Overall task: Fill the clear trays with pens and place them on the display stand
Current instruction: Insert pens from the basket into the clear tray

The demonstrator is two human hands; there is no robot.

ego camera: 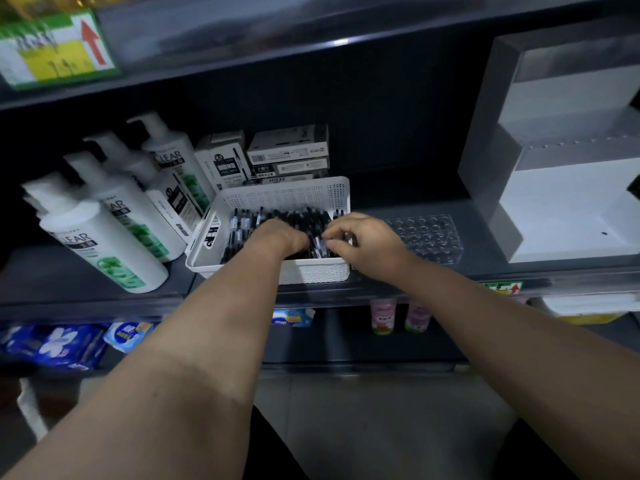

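Your left hand digs into the basket, grip hidden; your right hand pinches pens. You're gathering; next, slot them into the tray.

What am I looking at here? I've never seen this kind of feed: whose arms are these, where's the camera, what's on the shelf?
No machine here: these are a person's bare arms, filmed by one wide-angle camera on their head, looking down. Both hands reach into a white basket of pens on a dark shelf. The right hand appears to pinch pens; the left hand is among them, fingers hidden. Right of the basket lies an empty clear tray, then the white stepped display stand. Shampoo bottles stand left, small boxes behind.
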